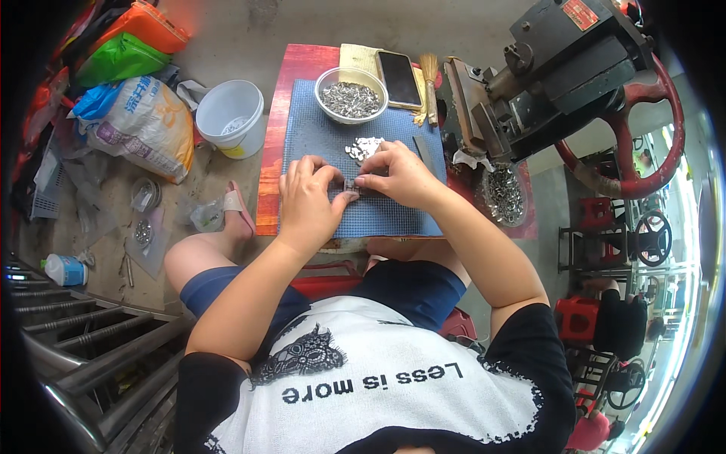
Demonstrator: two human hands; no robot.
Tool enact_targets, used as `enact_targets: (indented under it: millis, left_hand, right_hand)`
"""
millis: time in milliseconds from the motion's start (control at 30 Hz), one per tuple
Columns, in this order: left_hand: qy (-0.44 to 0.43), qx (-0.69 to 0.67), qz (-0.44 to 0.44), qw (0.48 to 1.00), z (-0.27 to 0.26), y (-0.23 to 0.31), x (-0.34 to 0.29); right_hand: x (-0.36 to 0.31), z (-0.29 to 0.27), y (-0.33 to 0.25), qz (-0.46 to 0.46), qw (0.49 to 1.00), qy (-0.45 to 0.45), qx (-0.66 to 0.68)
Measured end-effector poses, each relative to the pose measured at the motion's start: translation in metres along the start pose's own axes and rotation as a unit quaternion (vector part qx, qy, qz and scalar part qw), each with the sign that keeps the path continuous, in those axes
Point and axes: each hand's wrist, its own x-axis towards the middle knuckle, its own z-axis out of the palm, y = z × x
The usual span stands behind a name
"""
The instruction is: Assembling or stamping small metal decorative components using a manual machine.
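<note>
Head view: the grip of both hands meets over the near half of the desk (271, 163), about midway between its left and right edges. The left hand (310, 193), thumb and forefinger drawn together, and the right hand (398, 178), thumb set against its fingers, appear to pinch a small grey metal piece (350, 185) between them, just above a blue mat (301, 125). Its exact form is too small to tell.

Just beyond the fingertips, toward the far edge, a loose cluster of small white pieces (363, 148) lies on the mat. Farther out stands a round bowl (351, 120) heaped with small metal parts (348, 98). A dark flat bar (423, 153) lies right of the right hand; a phone (398, 78) on a yellow cloth (354, 57) and a brush (429, 85) lie toward the far right corner. A black machine (556, 87) stands along the right edge, with more metal parts (504, 195) in a container near the near right corner.

As a judgement, the work looks partway along: one piece is in hand, and the white pieces seem not yet dealt with. Whether the bowl's parts are finished or waiting, I cannot tell.
</note>
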Motion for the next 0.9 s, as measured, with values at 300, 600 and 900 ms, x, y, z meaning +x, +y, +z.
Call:
enact_targets:
  millis: [300,600,900]
  left_hand:
    - [-0.003,0.001,-0.002,1.000,-0.001,0.001,0.000]
    - [0.000,0.006,0.004,1.000,-0.001,0.001,0.000]
    - [0.004,0.011,0.007,1.000,-0.001,0.002,0.000]
  right_hand:
    - [-0.011,-0.019,0.006,0.048,0.997,-0.036,0.057]
    - [-0.010,-0.006,0.010,0.021,1.000,0.000,0.013]
    - [-0.015,-0.022,0.010,0.050,0.996,-0.045,0.063]
